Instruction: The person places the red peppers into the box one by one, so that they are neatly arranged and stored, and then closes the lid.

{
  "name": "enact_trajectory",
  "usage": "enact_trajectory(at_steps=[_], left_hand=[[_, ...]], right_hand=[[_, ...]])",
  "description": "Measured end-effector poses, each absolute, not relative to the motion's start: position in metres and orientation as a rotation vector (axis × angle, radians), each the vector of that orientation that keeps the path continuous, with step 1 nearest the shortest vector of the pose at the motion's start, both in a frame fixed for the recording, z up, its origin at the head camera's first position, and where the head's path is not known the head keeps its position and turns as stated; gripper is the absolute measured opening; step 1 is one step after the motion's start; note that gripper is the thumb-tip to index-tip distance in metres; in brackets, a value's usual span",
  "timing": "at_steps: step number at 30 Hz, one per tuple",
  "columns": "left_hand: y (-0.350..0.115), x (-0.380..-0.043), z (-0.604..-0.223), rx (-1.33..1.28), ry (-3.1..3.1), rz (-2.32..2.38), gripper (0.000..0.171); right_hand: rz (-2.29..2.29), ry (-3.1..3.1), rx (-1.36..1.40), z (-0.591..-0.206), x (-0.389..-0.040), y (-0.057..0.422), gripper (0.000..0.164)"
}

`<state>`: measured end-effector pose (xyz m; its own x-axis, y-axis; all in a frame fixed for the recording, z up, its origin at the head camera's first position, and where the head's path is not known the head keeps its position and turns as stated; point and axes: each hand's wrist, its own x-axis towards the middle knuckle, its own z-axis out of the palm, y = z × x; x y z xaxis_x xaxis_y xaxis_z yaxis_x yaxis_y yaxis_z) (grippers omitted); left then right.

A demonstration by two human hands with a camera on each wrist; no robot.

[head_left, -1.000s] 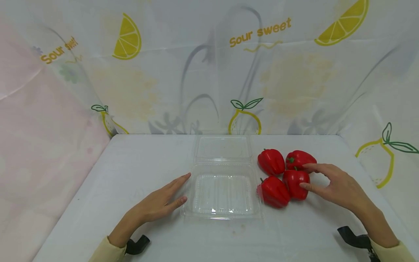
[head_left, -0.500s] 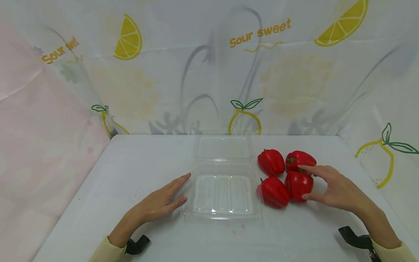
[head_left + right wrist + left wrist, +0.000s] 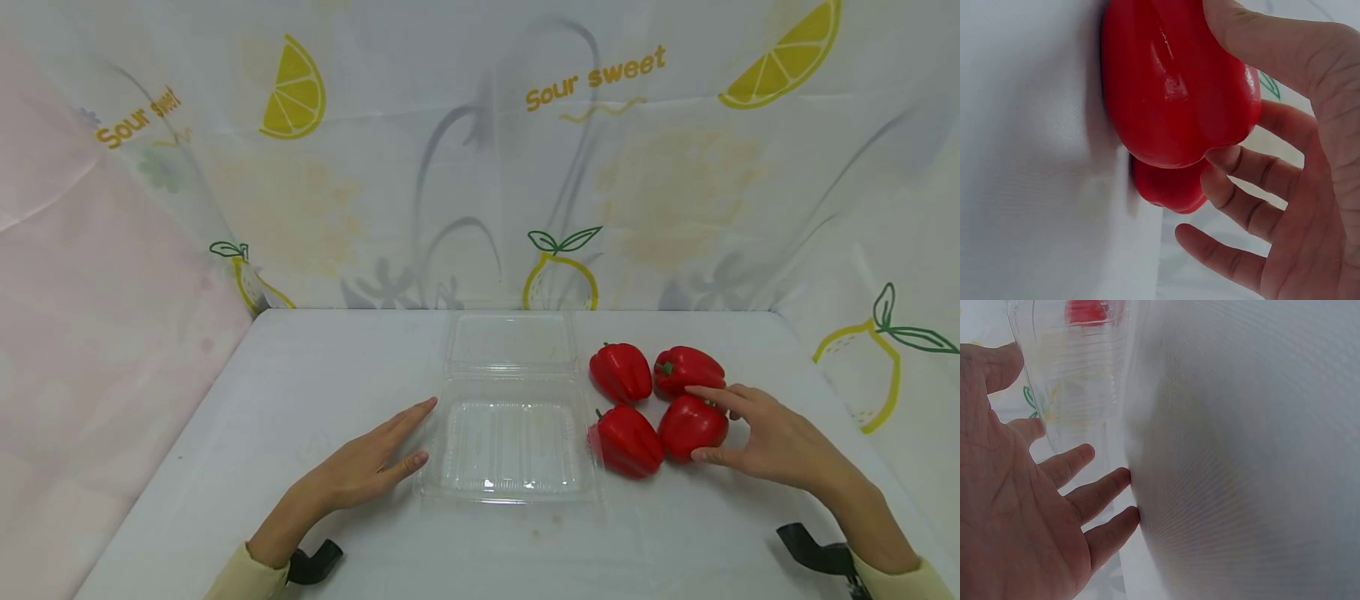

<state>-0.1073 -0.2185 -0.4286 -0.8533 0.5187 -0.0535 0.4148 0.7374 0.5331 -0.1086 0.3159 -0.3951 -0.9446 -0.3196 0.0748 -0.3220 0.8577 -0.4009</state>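
Observation:
My right hand (image 3: 776,437) holds the nearer right red bell pepper (image 3: 690,427) on the table, thumb on its near side and fingers over its far side. In the right wrist view this bell pepper (image 3: 1172,87) lies between thumb and fingers, with a second bell pepper (image 3: 1175,187) behind. Three more red bell peppers, one front left (image 3: 628,443), one back left (image 3: 621,372) and one back right (image 3: 684,367), lie around it. A clear plastic clamshell box (image 3: 510,500) stands unlidded left of them. Its left rim is beside my left hand (image 3: 356,471), whose fingers are extended.
The box's clear lid (image 3: 513,342) lies folded back towards the table's far edge. A white cloth covers the table (image 3: 300,375). Printed fabric walls (image 3: 420,167) rise behind and at both sides. Black curved pieces (image 3: 317,562) sit at both wrists.
The held bell pepper has shifted slightly right with my right hand and turned, its stem now towards the right. It now stands apart from the back left bell pepper. The left hand stays put.

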Motion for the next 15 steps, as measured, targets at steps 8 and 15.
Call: enact_trajectory(at_steps=[8, 15], left_hand=[[-0.2179, -0.1066, -0.4274, 0.735, 2.734, 0.774, 0.068], [-0.2175, -0.1067, -0.4271, 0.731, 2.732, 0.779, 0.068]], right_hand=[[0.590, -3.008, 0.511, -0.3984, -0.1085, 0.3163, 0.083], [0.576, -3.000, 0.503, -0.3988, -0.1089, 0.3157, 0.082]])
